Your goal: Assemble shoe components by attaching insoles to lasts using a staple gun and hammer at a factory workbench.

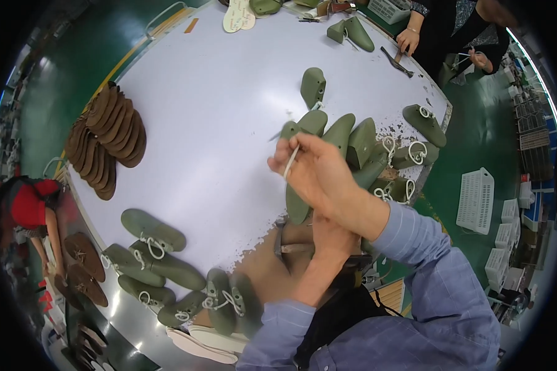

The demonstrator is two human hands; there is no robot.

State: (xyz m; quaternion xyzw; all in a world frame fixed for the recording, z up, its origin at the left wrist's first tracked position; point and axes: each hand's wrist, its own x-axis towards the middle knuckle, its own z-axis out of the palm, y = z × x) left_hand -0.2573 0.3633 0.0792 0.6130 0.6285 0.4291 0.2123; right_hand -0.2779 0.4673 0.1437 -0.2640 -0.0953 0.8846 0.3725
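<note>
My right hand [319, 170] is raised over the near right part of the table, its fingers closed on a white cord [292, 161]. My left hand [334, 241] is below it, by the right wrist, and its fingers are mostly hidden there. A green shoe last [297, 204] shows just under my right hand; whether the left hand touches it I cannot tell. Beyond my hands several green shoe lasts [361, 142] lie side by side, and one stands apart [313, 86]. A hammer [296, 248] lies by my left wrist on the worn brown edge.
More lasts with white cords [161, 263] sit at the near left; others [424, 123] are at the right edge. Brown shoe pieces [114, 127] are stacked far left. A co-worker's hand [408, 40] rests at a hammer [396, 62], top right. Another person [31, 204] stands left.
</note>
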